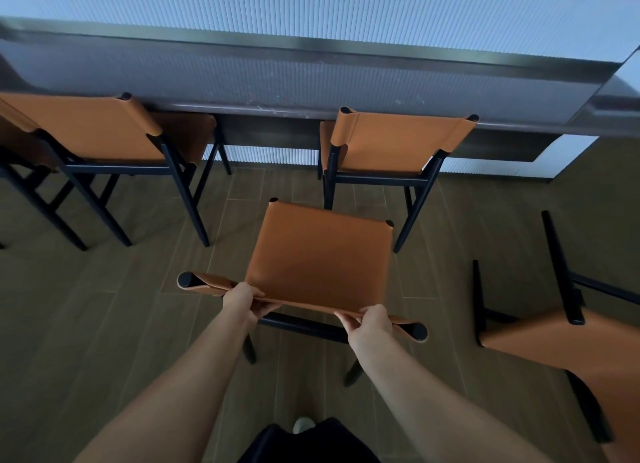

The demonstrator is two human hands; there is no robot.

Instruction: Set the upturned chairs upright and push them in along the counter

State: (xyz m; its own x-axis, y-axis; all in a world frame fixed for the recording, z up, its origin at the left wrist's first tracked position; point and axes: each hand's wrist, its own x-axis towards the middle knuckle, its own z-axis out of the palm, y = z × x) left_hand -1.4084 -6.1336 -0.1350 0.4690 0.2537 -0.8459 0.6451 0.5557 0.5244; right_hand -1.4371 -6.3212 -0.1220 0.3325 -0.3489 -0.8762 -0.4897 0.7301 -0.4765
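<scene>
Left hand [242, 298] and right hand [369, 322] both grip backrest top of upright orange chair [318, 255], short of the counter [311, 78]. Toppled chair [561, 345] at right.

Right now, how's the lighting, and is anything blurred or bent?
Head view: the ribbed panel behind the counter glows bright while the floor is dim; the counter top mirrors it; its edge bows from the wide lens; the top right corner smears; the left hand and right hand on the held chair look sharp.
</scene>
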